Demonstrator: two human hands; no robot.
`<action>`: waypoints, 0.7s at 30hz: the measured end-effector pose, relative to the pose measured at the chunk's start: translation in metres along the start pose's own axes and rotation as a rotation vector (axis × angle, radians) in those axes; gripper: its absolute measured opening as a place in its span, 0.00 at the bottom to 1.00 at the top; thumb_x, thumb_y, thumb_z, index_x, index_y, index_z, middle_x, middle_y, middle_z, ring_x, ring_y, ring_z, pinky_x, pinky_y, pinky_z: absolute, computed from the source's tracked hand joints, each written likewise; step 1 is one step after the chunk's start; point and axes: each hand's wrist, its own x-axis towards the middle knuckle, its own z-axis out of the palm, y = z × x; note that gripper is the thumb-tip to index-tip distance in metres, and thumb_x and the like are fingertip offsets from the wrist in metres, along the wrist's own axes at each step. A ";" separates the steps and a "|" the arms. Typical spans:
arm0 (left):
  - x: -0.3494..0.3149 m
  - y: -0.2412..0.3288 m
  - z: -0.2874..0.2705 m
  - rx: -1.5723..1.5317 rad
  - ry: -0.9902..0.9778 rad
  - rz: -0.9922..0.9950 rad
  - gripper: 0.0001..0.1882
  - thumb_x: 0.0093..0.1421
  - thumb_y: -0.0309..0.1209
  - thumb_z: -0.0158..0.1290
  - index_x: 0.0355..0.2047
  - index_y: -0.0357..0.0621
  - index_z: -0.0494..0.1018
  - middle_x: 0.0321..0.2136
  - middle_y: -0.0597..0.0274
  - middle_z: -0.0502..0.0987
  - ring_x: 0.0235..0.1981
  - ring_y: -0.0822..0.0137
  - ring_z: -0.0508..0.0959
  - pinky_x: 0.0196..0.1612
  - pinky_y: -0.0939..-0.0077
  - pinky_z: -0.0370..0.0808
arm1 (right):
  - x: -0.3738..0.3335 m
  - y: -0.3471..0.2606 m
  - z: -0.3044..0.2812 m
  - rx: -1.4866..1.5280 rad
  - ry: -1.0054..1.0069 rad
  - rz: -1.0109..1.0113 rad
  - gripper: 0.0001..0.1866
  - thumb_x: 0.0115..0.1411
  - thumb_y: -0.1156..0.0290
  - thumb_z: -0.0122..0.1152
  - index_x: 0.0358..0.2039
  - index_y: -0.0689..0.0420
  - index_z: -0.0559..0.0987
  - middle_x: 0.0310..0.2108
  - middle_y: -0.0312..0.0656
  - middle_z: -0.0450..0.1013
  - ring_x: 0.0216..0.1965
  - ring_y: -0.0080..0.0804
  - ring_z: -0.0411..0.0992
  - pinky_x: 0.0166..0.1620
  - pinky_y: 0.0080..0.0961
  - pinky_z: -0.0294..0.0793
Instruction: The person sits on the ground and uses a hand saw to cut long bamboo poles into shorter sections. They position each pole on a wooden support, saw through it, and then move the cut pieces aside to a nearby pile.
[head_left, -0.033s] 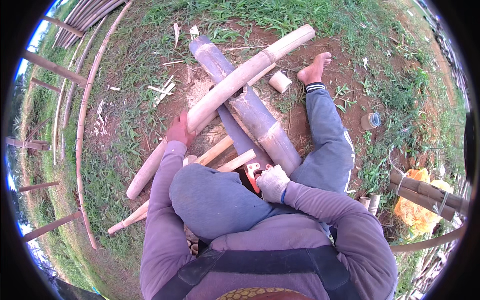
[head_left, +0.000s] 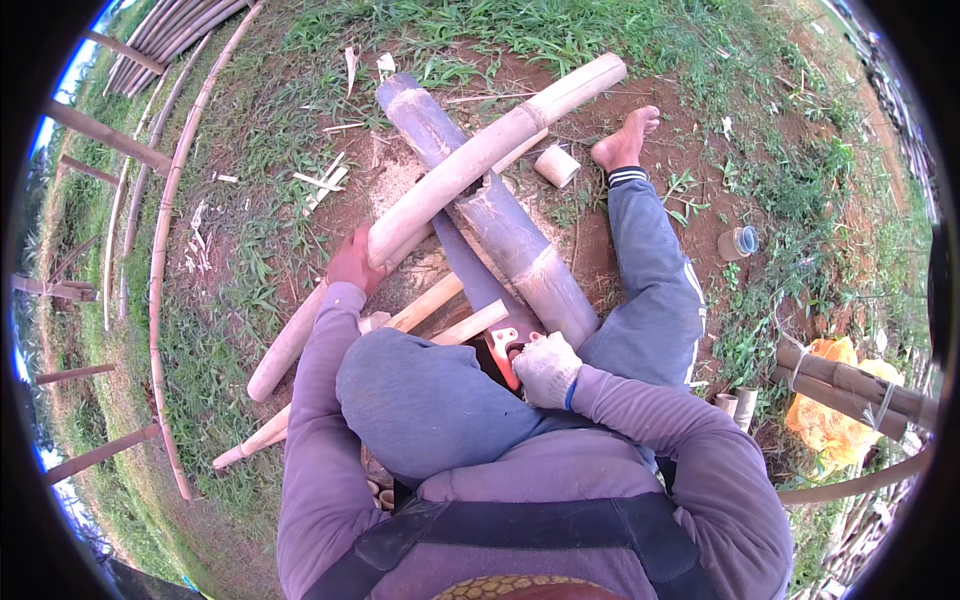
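My bare left hand (head_left: 355, 262) is closed around the near end of a pale bamboo pole (head_left: 490, 145), its fingers partly hidden. This pole lies slantwise across a thicker, greyish bamboo log (head_left: 520, 240), which has a notch beside the crossing. A second pale pole (head_left: 285, 345) runs beneath my left hand. My right hand, in a white knitted glove (head_left: 547, 370), grips the orange-and-black handle of a handsaw (head_left: 480, 265). Its wide blade points away from me, left of the thick log, and its far end passes out of sight under the upper pole.
Pale bamboo pieces (head_left: 470, 325) lie beside my bent left knee. A short cut bamboo section (head_left: 557, 166) sits near my bare foot (head_left: 626, 140). A jar (head_left: 738, 243) stands to the right, with an orange net bag (head_left: 835, 400) beyond tied poles (head_left: 850, 385). A pole rack (head_left: 165, 250) stands left.
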 end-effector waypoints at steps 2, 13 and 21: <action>-0.004 -0.020 -0.018 -0.022 -0.102 -0.015 0.53 0.47 0.40 0.75 0.72 0.51 0.61 0.55 0.44 0.81 0.55 0.41 0.82 0.59 0.51 0.79 | -0.026 0.001 -0.026 0.076 0.039 -0.004 0.25 0.53 0.58 0.70 0.52 0.51 0.84 0.41 0.47 0.84 0.46 0.49 0.82 0.49 0.49 0.75; -0.085 -0.227 0.000 -0.088 -0.153 -0.222 0.49 0.38 0.39 0.75 0.64 0.46 0.71 0.49 0.46 0.84 0.51 0.46 0.83 0.61 0.59 0.78 | -0.136 0.013 -0.091 0.527 0.771 0.136 0.13 0.55 0.67 0.73 0.40 0.56 0.83 0.31 0.48 0.78 0.34 0.52 0.77 0.39 0.45 0.75; -0.073 -0.191 0.005 -0.412 -0.229 -0.068 0.53 0.39 0.40 0.76 0.68 0.46 0.70 0.62 0.40 0.77 0.63 0.47 0.78 0.68 0.62 0.74 | -0.199 0.020 -0.101 0.876 0.984 0.248 0.09 0.56 0.75 0.67 0.37 0.64 0.84 0.29 0.42 0.79 0.30 0.29 0.77 0.37 0.30 0.75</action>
